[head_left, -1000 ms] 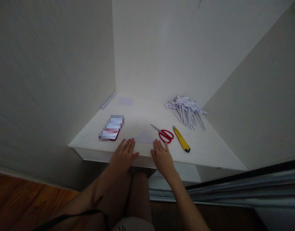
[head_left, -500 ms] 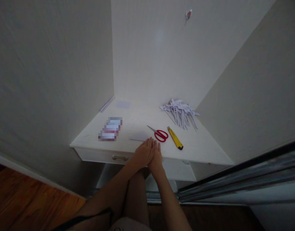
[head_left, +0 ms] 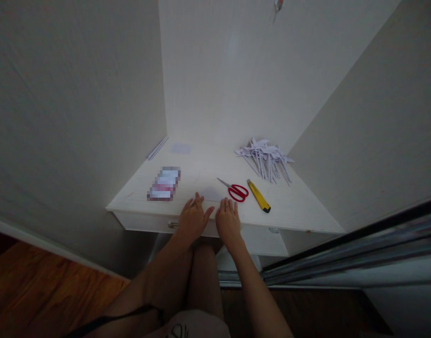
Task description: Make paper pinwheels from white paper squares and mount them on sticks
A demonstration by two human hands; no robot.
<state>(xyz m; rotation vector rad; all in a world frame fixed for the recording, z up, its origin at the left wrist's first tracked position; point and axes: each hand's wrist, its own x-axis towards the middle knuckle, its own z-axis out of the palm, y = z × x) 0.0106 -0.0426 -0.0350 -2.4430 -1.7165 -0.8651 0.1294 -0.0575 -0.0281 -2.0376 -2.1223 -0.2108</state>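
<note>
A folded piece of white paper (head_left: 212, 194), roughly triangular, lies flat near the front edge of the white desk (head_left: 201, 164). My left hand (head_left: 193, 217) rests at the paper's left corner, fingers stretched out and thumb apart. At its right corner my right hand (head_left: 228, 218) lies with the fingers extended on the desk edge. Just beyond my right hand are red-handled scissors (head_left: 238, 192), their blades pointing back and left. A yellow box cutter (head_left: 259, 196) lies to the right of the scissors.
A phone (head_left: 164, 184), its screen blurred, lies on the left. Thin paper sticks (head_left: 157, 148) and a small paper sheet (head_left: 180, 148) are at the back left. Several paper pinwheels on sticks (head_left: 266, 157) are heaped at the back right. Walls enclose the desk on three sides.
My hands came together at the paper's right corner, then my left hand moved back left along the folded edge. The camera view shifted slightly.
</note>
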